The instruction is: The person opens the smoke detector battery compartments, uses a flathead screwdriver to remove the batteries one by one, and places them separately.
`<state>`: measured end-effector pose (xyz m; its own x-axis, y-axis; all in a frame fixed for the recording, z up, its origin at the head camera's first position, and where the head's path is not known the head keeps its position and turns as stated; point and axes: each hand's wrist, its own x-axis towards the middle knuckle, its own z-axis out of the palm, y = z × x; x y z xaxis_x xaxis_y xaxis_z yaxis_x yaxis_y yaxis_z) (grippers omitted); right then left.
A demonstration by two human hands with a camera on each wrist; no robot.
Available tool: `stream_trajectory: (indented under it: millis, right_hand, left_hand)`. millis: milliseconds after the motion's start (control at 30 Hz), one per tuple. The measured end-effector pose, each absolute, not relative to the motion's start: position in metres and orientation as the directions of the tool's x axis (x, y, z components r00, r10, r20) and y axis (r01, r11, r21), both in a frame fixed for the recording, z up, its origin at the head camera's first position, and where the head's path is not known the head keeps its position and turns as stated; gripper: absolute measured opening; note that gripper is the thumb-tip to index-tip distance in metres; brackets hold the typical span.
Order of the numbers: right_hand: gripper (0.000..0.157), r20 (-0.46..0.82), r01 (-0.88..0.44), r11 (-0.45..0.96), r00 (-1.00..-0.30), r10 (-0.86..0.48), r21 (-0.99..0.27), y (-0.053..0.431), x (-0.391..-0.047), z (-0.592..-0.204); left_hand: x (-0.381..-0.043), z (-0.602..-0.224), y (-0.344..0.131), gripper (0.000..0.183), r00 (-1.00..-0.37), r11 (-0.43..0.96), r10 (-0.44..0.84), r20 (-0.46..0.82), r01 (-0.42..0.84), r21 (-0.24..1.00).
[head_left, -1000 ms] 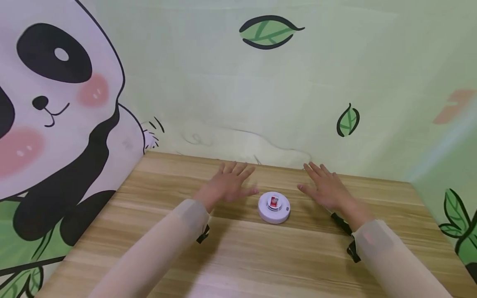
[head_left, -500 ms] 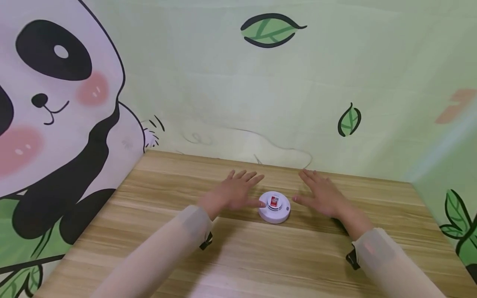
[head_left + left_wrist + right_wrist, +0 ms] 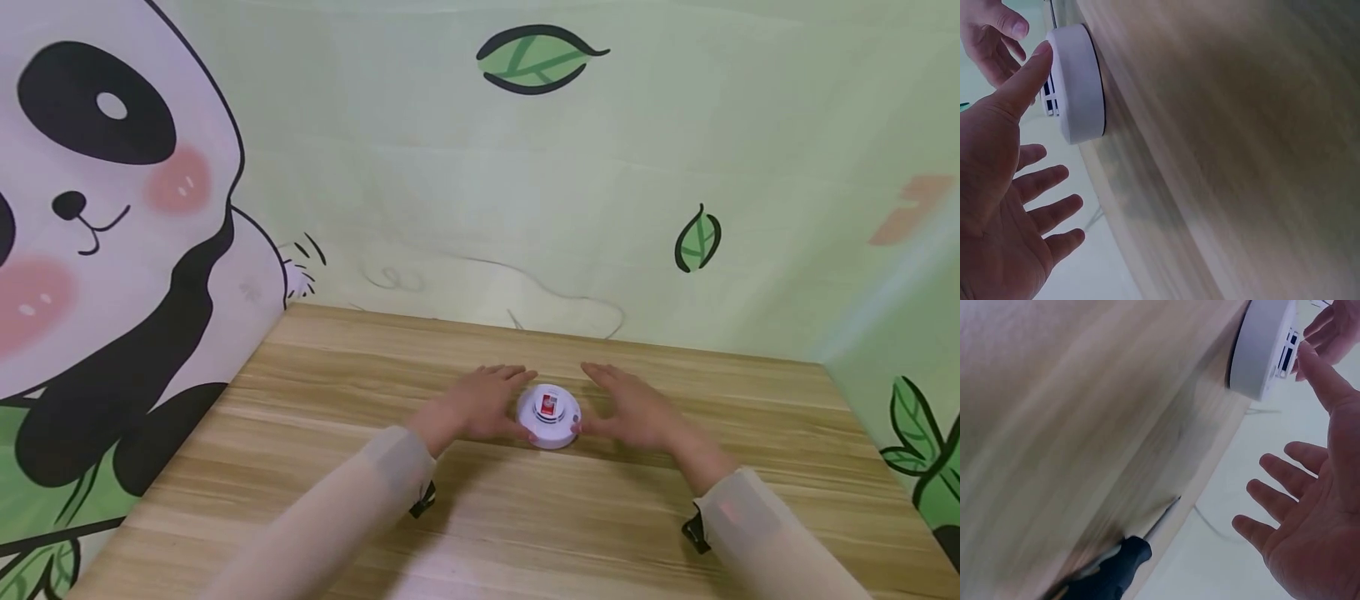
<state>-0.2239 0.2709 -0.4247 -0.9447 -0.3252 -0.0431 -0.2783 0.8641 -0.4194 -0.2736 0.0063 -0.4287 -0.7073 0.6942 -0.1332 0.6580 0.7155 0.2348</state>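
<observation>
A round white smoke detector [image 3: 551, 431] with a red and white label on top lies flat on the wooden table. My left hand [image 3: 480, 407] is at its left side, fingers extended and apart, the thumb in front of the detector's edge. On the opposite side, my right hand [image 3: 637, 408] is spread likewise, its thumb by the right edge. Both wrist views show the detector's side wall [image 3: 1087, 87] and dark vent slots. Whether either thumb touches it, I cannot tell. Below my right hand in the right wrist view lies a dark-handled screwdriver [image 3: 1110, 569]; the right arm hides it in the head view.
The wooden table [image 3: 315, 467] ends at a pale green cloth wall [image 3: 420, 192] at the back. A large printed panda [image 3: 150, 275] covers the left side, and printed leaves [image 3: 697, 240] mark the wall. Another cloth side stands at the right.
Both hands have come down and inward from beyond the detector to its two sides, thumbs now at its edges. The detector has stayed in place on the table. The screwdriver has become hidden.
</observation>
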Motion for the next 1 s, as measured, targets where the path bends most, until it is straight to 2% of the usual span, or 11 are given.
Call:
stream_trajectory:
  millis: [367, 533, 733, 1000]
  right_hand:
    - [0.094, -0.054, -0.312, 0.828, -0.924, -0.379, -0.465, 0.261, -0.22, -0.433]
    - [0.088, -0.017, -0.365, 0.82, -0.91, -0.414, -0.441, 0.256, -0.222, -0.436]
    - [0.09, -0.038, -0.351, 0.83, -0.913, -0.406, -0.433, 0.251, -0.225, -0.44]
    - [0.089, -0.015, -0.369, 0.838, -0.912, -0.41, -0.402, 0.248, -0.228, -0.445]
  left_hand:
    - [-0.274, -0.44, 0.014, 0.109, -0.707, 0.701, 0.695, -0.133, 0.624, 0.345]
    - [-0.275, -0.444, 0.016, 0.109, -0.7, 0.685, 0.702, -0.131, 0.613, 0.393]
    - [-0.275, -0.448, 0.02, 0.104, -0.704, 0.681, 0.695, -0.142, 0.583, 0.443]
    - [-0.272, -0.449, 0.024, 0.098, -0.722, 0.697, 0.682, -0.113, 0.597, 0.397]
